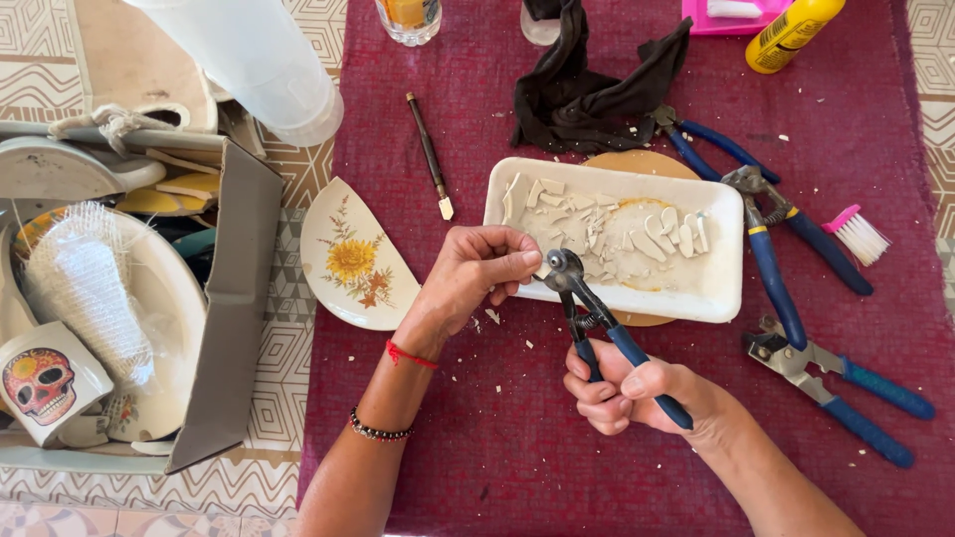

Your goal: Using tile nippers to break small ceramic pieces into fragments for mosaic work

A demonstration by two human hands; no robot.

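Maroon cloth (517, 438) covers my counter. My right hand (637, 393) squeezes blue-handled nippers (597, 328), while my left hand (477, 273), just beyond, pinches a small tile piece, barely visible, against the wheels. I'd nip gently over the white tray (716, 288).

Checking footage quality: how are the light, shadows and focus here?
Head view: soft even daylight, faint shadows under the left hand and right hand; nippers and white tray sharp; no strong glare; clear cup at top edge slightly blown out.

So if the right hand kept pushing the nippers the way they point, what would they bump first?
Probably the left hand: its fingertips sit right at the wheels of the nippers that the right hand holds. Just beyond lies the white tray.
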